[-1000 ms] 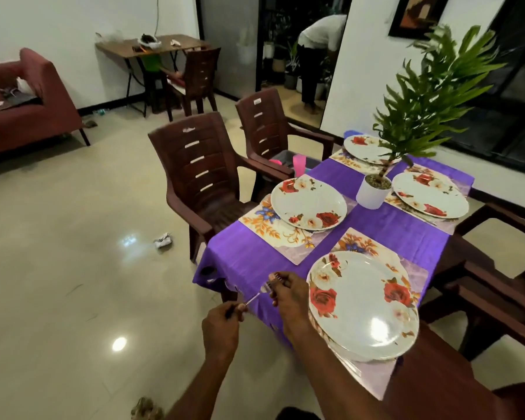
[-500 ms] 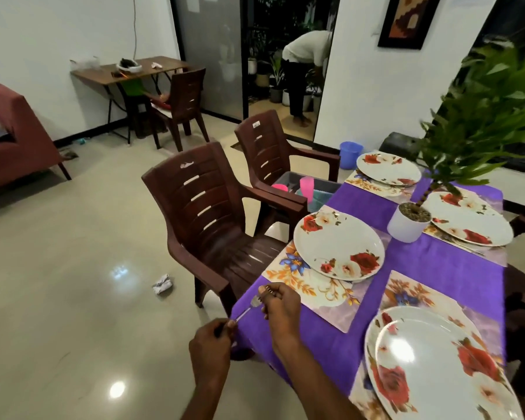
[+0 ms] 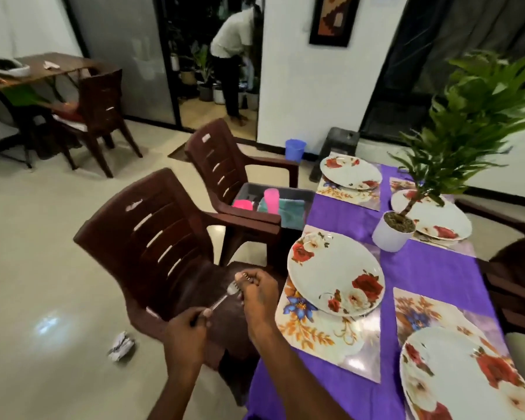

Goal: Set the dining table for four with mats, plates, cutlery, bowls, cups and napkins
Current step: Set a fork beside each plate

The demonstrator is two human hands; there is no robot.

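Both hands share one spoon (image 3: 225,297): left hand (image 3: 187,328) pinches its handle, right hand (image 3: 259,294) pinches the bowl end, its long axis pointing to 1 o'clock. The floral mat (image 3: 322,325) lies toward 3 o'clock, nearer the right hand.

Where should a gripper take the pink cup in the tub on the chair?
Grip the pink cup by its upper wall, coming straight down from above. It stands upright in the grey tub, its top clear of the rim, with cloths beside it and the chair's armrest blocking a side approach. Its base is hidden.
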